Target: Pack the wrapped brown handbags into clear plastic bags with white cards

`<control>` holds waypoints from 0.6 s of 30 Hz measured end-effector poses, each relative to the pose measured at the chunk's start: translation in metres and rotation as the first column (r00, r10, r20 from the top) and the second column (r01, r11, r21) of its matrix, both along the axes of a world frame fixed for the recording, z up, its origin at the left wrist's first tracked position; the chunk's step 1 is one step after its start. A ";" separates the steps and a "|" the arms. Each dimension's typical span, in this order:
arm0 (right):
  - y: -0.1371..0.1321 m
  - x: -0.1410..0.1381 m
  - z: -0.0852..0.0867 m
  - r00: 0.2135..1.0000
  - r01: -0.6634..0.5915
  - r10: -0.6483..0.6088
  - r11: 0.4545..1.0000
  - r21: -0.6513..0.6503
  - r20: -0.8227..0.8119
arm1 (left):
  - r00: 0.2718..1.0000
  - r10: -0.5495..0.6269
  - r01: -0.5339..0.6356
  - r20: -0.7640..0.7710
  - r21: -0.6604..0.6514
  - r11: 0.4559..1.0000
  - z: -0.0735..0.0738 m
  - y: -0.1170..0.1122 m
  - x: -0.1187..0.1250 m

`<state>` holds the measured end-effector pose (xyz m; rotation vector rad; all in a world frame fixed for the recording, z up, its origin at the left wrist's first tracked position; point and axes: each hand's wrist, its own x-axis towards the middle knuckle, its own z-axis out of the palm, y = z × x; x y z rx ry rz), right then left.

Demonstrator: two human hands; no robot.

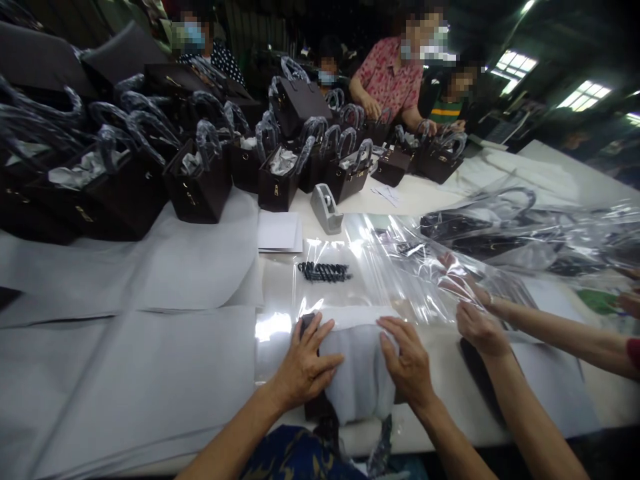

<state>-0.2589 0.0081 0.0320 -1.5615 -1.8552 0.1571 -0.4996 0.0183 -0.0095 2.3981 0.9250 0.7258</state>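
Observation:
A dark handbag [315,405] lies on the table right in front of me, mostly covered by a soft white sheet [356,373]. Its plastic-wrapped handles [383,443] stick out toward my body. My left hand [307,365] rests with fingers spread on the left side of the sheet and the bag's dark edge. On the other side my right hand [409,363] touches the sheet's right edge, fingers stretched and slightly bent. Just beyond lies clear plastic film [280,287] with a row of black printing [325,271].
A grey tape dispenser [327,208] and folded white paper [280,231] sit farther back. Rows of dark handbags [200,180] line the far side. Large white sheets [190,373] cover the left. At right, a co-worker's hands [480,327] hold clear film near plastic-covered bags [500,233].

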 end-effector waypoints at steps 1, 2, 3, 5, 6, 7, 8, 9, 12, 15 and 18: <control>0.002 0.013 -0.003 0.986 0.158 -0.159 0.987 -0.014 -0.045 | 0.997 0.047 -0.044 0.069 -0.044 0.998 -0.002 -0.006 0.000; 0.003 0.026 -0.008 0.947 0.302 -0.308 0.951 -0.074 -0.096 | 0.978 0.145 -0.129 0.149 -0.114 0.985 -0.005 -0.012 0.001; 0.004 0.036 -0.014 0.889 0.406 -0.431 0.898 -0.171 -0.153 | 0.933 0.283 -0.236 0.221 -0.215 0.948 -0.008 -0.016 0.003; 0.001 0.045 -0.028 0.771 0.440 -0.569 0.800 -0.409 -0.285 | 0.798 0.536 -0.374 0.277 -0.470 0.800 -0.011 -0.022 0.009; -0.002 0.043 -0.035 0.716 0.383 -0.597 0.769 -0.512 -0.362 | 0.753 0.599 -0.377 0.272 -0.567 0.732 -0.010 -0.023 0.013; -0.007 0.038 -0.041 0.661 0.303 -0.605 0.756 -0.581 -0.443 | 0.737 0.618 -0.352 0.274 -0.625 0.697 -0.008 -0.022 0.016; -0.014 0.031 -0.047 0.607 0.225 -0.601 0.757 -0.613 -0.519 | 0.738 0.610 -0.318 0.289 -0.648 0.692 -0.005 -0.021 0.018; -0.022 0.023 -0.052 0.556 0.173 -0.598 0.763 -0.623 -0.577 | 0.747 0.589 -0.292 0.308 -0.644 0.707 -0.002 -0.020 0.019; -0.052 0.008 -0.061 0.467 0.170 -0.641 0.741 -0.650 -0.609 | 0.757 0.559 -0.285 0.339 -0.598 0.749 0.000 -0.021 0.016; -0.069 0.023 -0.052 0.510 0.119 -0.697 0.638 -0.761 -0.504 | 0.771 0.567 -0.294 0.291 -0.627 0.722 -0.014 -0.025 0.012; -0.044 0.051 -0.022 0.685 0.315 -0.656 0.658 -0.684 -0.316 | 0.761 0.600 -0.311 0.245 -0.674 0.670 -0.031 -0.023 0.009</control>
